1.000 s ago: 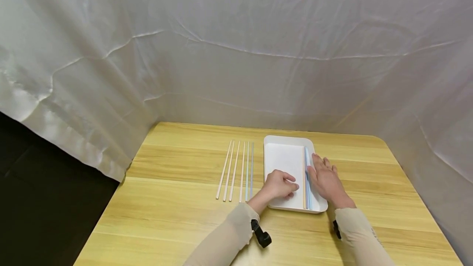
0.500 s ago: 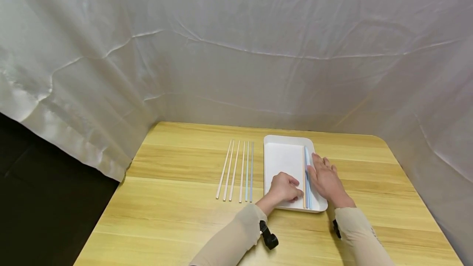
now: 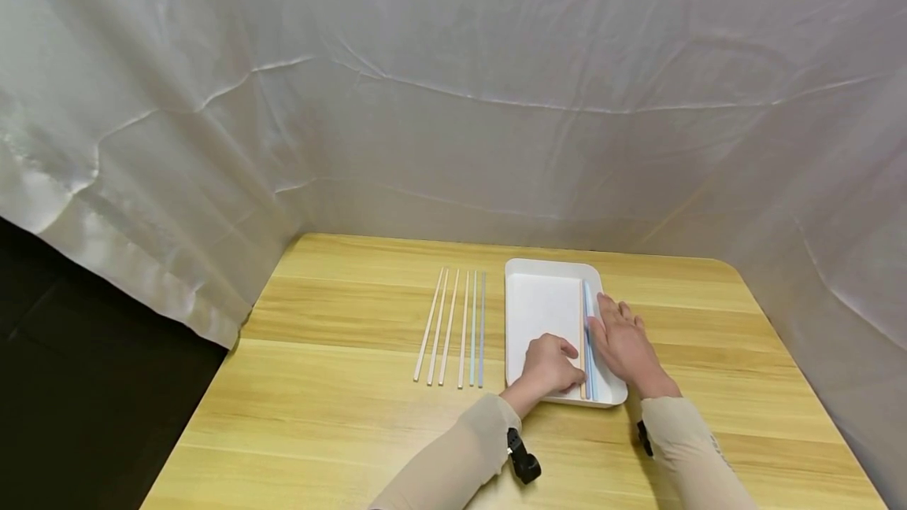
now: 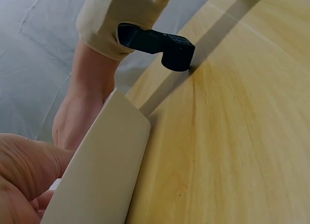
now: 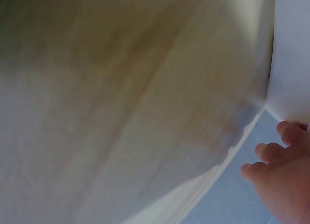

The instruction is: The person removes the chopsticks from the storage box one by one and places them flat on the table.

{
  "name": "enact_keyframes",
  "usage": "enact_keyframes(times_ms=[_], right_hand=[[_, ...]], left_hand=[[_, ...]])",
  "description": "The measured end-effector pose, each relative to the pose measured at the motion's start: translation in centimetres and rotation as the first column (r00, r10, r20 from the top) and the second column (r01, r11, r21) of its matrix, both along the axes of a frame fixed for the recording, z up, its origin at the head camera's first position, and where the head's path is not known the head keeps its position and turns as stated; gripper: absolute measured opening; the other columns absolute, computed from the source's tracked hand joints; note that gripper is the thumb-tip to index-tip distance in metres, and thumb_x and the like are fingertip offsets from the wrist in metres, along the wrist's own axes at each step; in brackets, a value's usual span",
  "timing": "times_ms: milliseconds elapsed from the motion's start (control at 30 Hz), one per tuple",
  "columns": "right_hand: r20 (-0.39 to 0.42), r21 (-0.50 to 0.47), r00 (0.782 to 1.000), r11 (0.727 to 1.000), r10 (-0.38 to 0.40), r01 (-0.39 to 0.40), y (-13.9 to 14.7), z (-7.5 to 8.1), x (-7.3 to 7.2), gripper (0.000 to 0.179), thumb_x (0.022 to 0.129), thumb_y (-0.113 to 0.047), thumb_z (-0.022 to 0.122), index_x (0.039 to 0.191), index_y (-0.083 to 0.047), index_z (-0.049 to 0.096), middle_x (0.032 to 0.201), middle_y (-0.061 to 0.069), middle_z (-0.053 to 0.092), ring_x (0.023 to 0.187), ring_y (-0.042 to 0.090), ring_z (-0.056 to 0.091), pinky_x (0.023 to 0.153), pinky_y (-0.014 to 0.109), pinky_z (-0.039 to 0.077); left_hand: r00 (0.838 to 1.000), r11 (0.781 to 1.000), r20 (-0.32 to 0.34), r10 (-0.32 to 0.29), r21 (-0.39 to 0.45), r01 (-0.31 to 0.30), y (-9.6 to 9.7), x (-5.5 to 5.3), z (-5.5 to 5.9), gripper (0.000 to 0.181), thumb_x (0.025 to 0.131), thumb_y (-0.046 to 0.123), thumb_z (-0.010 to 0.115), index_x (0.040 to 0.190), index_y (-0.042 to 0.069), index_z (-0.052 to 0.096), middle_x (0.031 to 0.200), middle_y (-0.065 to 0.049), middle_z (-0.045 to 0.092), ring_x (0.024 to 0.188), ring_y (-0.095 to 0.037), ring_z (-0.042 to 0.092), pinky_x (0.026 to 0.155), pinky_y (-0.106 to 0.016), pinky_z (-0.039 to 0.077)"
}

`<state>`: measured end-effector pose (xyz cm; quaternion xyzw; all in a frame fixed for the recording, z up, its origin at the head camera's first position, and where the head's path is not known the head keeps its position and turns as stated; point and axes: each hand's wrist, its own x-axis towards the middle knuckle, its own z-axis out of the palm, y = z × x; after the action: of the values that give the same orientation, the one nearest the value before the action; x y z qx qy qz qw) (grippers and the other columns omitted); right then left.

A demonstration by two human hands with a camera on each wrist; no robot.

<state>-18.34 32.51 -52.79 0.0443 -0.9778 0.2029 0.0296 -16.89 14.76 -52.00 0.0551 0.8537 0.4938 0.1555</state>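
Note:
In the head view my left hand [image 3: 555, 364] is low inside the white tray [image 3: 520, 267], fingers bent. Its fingertips touch an orange chopstick [image 3: 583, 317] near its front end; whether they pinch it is hidden. Next to the orange one lie a darker blue chopstick [image 3: 587, 337] and a pale blue chopstick [image 3: 594, 384], lengthwise along the tray's right side. My right hand [image 3: 627, 345] rests on the tray's right edge with fingers extended. The left wrist view shows my left thumb [image 4: 29, 161] beside the tray's wall [image 4: 101, 161]. Several fingers of my right hand [image 5: 281, 170] show in the right wrist view.
Left of the tray, several pale chopsticks [image 3: 442, 329] lie roughly parallel on the wooden table [image 3: 319, 415], along with a light blue chopstick [image 3: 473, 329] and a bluish-purple chopstick [image 3: 483, 329]. A grey-white curtain [image 3: 453, 140] hangs behind the table.
My left hand has moved right and slightly nearer within the tray, from beside the orange chopstick to touching it. My right hand has stayed on the tray's edge.

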Motion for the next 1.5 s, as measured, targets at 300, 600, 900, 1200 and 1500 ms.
enact_keyframes(times_ms=[300, 600, 900, 1200, 1500], right_hand=[[-0.009, 0.005, 1.0, 1.0, 0.004, -0.004, 0.0, 0.1, -0.1, 0.064, 0.116, -0.035, 0.032, 0.161, 0.01, 0.026, 0.166, 0.033, 0.03, 0.15, 0.064, 0.024, 0.123, 0.08, 0.018], [0.013, 0.008, 1.0, 1.0, -0.007, 0.007, -0.1, 0.2, 0.0, 0.065, 0.116, -0.035, 0.032, 0.162, 0.009, 0.024, 0.168, 0.031, 0.029, 0.152, 0.062, 0.024, 0.125, 0.078, 0.018], [0.003, 0.011, 1.0, 1.0, -0.001, 0.001, 0.0, 0.1, 0.1, 0.064, 0.116, -0.034, 0.031, 0.162, 0.01, 0.024, 0.167, 0.032, 0.028, 0.151, 0.063, 0.024, 0.124, 0.079, 0.018], [-0.003, -0.015, 1.0, 1.0, -0.003, 0.003, 0.1, -0.2, 0.0, 0.066, 0.116, -0.037, 0.031, 0.162, 0.01, 0.024, 0.167, 0.033, 0.028, 0.151, 0.063, 0.023, 0.124, 0.079, 0.018], [-0.012, -0.013, 1.0, 1.0, -0.004, 0.004, 0.1, -0.2, 0.0, 0.065, 0.116, -0.035, 0.033, 0.162, 0.009, 0.025, 0.166, 0.033, 0.029, 0.151, 0.063, 0.024, 0.124, 0.078, 0.019]], left_hand=[[1.0, 0.999, -0.025, -0.009, -0.043, 0.008, 0.1, 0.1, 0.2, 0.027, 0.075, 0.012, 0.093, 0.098, 0.007, 0.079, 0.055, 0.006, 0.064, 0.043, -0.004, 0.055, 0.051, -0.015, 0.05], [1.0, 1.0, -0.006, 0.011, 0.013, -0.011, -0.1, 0.2, -0.1, 0.026, 0.077, 0.005, 0.091, 0.099, 0.005, 0.077, 0.05, 0.005, 0.061, 0.038, -0.003, 0.052, 0.043, -0.016, 0.051], [0.997, 0.996, -0.077, -0.023, -0.09, 0.016, -1.0, -0.1, -0.1, 0.029, 0.082, 0.014, 0.087, 0.109, 0.008, 0.079, 0.062, 0.004, 0.071, 0.054, -0.004, 0.06, 0.058, -0.019, 0.053], [0.99, 0.976, -0.136, -0.045, -0.215, 0.015, -0.9, 0.1, 0.0, 0.028, 0.079, 0.018, 0.088, 0.105, 0.012, 0.078, 0.083, 0.003, 0.076, 0.075, -0.011, 0.066, 0.067, -0.025, 0.057], [0.98, 0.975, -0.191, -0.059, -0.221, 0.015, -1.0, 0.2, 0.2, 0.025, 0.075, 0.013, 0.088, 0.097, 0.007, 0.077, 0.093, -0.004, 0.077, 0.079, -0.016, 0.068, 0.065, -0.023, 0.056]])
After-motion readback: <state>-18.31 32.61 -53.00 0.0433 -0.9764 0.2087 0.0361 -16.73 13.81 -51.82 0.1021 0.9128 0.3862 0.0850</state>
